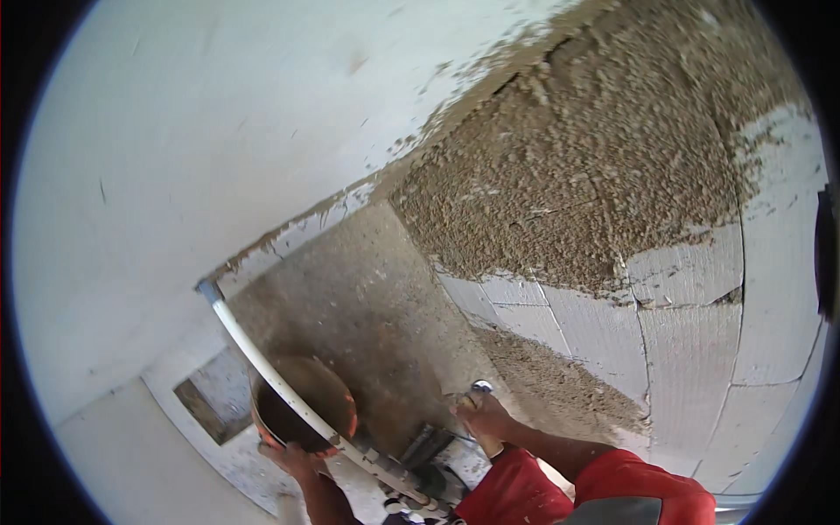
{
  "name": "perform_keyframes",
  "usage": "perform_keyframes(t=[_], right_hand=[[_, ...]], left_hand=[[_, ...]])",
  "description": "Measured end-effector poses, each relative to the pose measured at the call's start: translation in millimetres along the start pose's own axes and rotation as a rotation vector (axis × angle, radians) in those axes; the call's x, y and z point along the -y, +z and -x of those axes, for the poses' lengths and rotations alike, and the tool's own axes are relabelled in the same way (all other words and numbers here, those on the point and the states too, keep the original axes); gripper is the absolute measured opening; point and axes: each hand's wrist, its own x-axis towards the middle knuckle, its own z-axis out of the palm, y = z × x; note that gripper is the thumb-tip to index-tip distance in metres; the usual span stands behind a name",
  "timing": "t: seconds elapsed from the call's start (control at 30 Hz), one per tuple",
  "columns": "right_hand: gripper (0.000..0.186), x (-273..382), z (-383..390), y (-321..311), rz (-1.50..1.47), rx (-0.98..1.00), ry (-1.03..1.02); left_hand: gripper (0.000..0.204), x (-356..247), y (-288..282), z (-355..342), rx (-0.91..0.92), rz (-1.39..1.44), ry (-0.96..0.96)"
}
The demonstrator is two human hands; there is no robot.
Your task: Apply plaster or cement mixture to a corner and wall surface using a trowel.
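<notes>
At the lower left, my left hand (293, 458) is closed on the near rim of an orange bucket (349, 411), whose inside looks grey and coated. My right hand (481, 416), to the right of the bucket, is curled into a fist. Something small and shiny (481, 385) shows just beyond its knuckles, but what the fingers hold is too unclear to name. A long white pipe (262, 363) with a grey end runs across the bucket's mouth, in front of it.
Rough brown mortar (577, 175) covers the upper part of the block wall (691, 350) on the right. A smooth white wall (201, 140) rises at the left. Between them lies a dusty concrete floor (359, 271). A dark object (429, 444) and a pale board with a rectangular opening (214, 398) are nearby.
</notes>
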Motion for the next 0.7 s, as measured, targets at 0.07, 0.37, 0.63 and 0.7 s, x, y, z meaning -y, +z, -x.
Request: perform_keyframes(t=[0.07, 0.37, 0.63, 0.7], right_hand=[[0.037, 35.0, 10.2, 1.5, -0.532, 0.050, -0.048], [0.037, 278.9, -26.1, -51.8, -1.191, -0.502, -1.011], [0.030, 267.6, -59.5, -44.2, -1.068, -0.896, -0.703], [0.022, 269.5, -60.9, -50.0, -1.164, -0.778, -1.017]], left_hand=[[0.047, 4.8, -28.3, -6.6, 0.001, -0.058, -0.004], [0.044, -54.8, -145.3, -15.0, -0.124, -0.009, -0.163], [0.045, -85.9, -213.9, -10.9, 0.024, -0.158, -0.040], [0.045, -90.2, -217.3, -16.5, -0.009, -0.285, -0.072]])
